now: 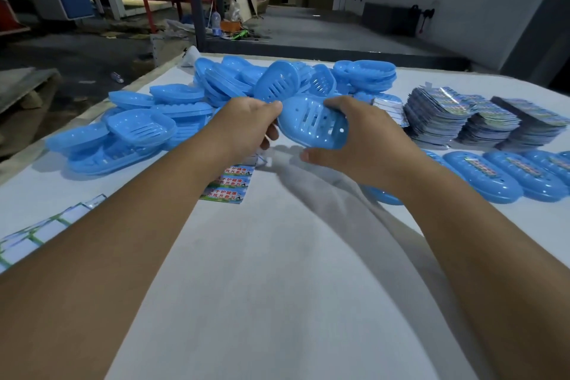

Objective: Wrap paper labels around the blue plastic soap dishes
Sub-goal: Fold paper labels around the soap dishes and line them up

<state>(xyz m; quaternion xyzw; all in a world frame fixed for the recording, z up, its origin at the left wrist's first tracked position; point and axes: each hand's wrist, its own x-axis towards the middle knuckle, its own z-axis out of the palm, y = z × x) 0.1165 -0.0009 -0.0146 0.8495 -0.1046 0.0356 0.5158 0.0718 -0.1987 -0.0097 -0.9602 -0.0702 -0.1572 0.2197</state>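
A blue plastic soap dish (313, 123) with slots and holes is held above the white table (293, 271), tilted with its underside toward me. My left hand (246, 126) pinches its left end between thumb and fingers. My right hand (354, 139) grips its right end, fingers over the top and thumb underneath. A printed paper label (228, 183) with red characters lies flat on the table just below my left hand.
A heap of unwrapped blue soap dishes (216, 92) fills the far left and middle of the table. Stacks of paper labels (481, 120) stand at the right. Labelled soap dishes (493, 173) lie in a row at the right edge. Loose strips (40, 231) lie at the left.
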